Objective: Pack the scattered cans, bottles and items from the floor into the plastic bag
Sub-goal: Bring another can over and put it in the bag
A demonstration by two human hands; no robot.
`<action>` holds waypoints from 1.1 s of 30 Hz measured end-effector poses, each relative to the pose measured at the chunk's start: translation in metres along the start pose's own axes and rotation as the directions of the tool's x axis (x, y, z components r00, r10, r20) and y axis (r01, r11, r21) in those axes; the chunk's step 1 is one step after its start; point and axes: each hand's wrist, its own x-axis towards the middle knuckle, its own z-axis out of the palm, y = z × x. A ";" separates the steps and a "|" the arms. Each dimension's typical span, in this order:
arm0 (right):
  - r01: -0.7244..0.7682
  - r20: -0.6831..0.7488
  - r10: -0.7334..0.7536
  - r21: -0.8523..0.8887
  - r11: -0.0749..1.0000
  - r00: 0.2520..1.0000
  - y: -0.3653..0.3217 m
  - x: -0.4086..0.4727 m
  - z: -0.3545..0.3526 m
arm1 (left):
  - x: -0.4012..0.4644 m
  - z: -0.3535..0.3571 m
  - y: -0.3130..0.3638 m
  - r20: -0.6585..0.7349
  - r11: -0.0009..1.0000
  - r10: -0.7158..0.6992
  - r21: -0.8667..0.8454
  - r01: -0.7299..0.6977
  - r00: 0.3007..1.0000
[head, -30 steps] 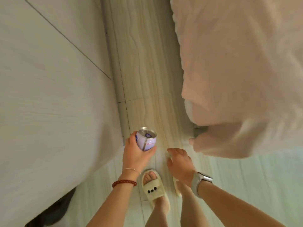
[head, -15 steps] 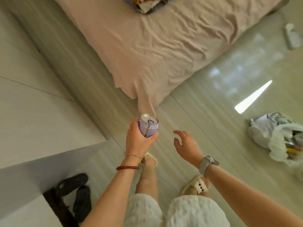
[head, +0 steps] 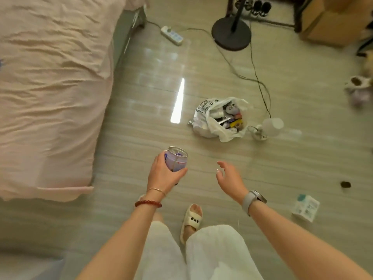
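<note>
My left hand grips a purple drink can, held upright in front of me with its opened top showing. My right hand hangs beside it, fingers apart, holding nothing. A white plastic bag lies open on the floor ahead and to the right, with several cans and packets inside. A clear plastic bottle lies just right of the bag. A small white carton rests on the floor at my right, and a small dark item lies beyond it.
A bed with a pink sheet fills the left side. A fan's round black base, a power strip and trailing cables lie at the back. A cardboard box stands at the far right.
My view has swung to the right, away from the wall and the bed's edge, so the bag now lies ahead. My left hand still holds the can; my right hand stays open.
</note>
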 end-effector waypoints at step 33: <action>0.058 -0.266 0.156 0.650 0.758 0.951 0.208 0.536 -0.040 | 0.471 0.332 -0.036 0.021 0.986 -0.005 0.168 0.001 1.000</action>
